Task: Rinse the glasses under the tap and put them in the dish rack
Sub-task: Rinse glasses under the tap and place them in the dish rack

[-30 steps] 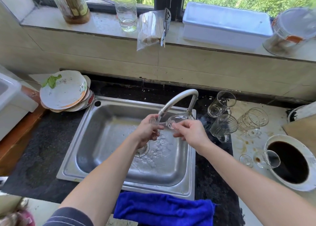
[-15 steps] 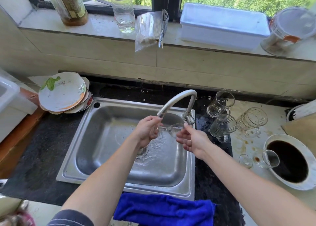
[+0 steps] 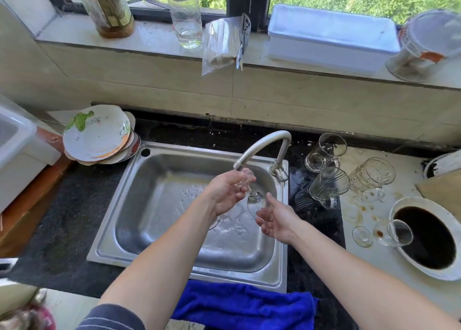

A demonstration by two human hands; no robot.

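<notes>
A small clear stemmed glass (image 3: pixel 254 198) is tilted over the steel sink (image 3: pixel 159 230), just below the spout of the curved tap (image 3: pixel 264 146). My left hand (image 3: pixel 225 192) grips its foot end right under the spout. Palm up, my right hand (image 3: pixel 275 220) cups the bowl end from below. Water splashes on the sink floor beneath them. Three clear glass mugs (image 3: pixel 329 187) lie on the counter right of the tap. Another small stemmed glass (image 3: pixel 393 232) lies on its side further right.
A white bowl of dark liquid (image 3: pixel 429 240) sits at the right edge. Stacked dirty plates (image 3: pixel 99 135) lean left of the sink, beside a white tub (image 3: pixel 17 142). A blue cloth (image 3: pixel 244 307) lies along the front edge. Bottles and a white box (image 3: pixel 329 38) line the windowsill.
The glass has been turned from lying level under the spout to tilted, bowl end lower. My right hand dropped lower and opened palm up; my left hand stayed under the spout.
</notes>
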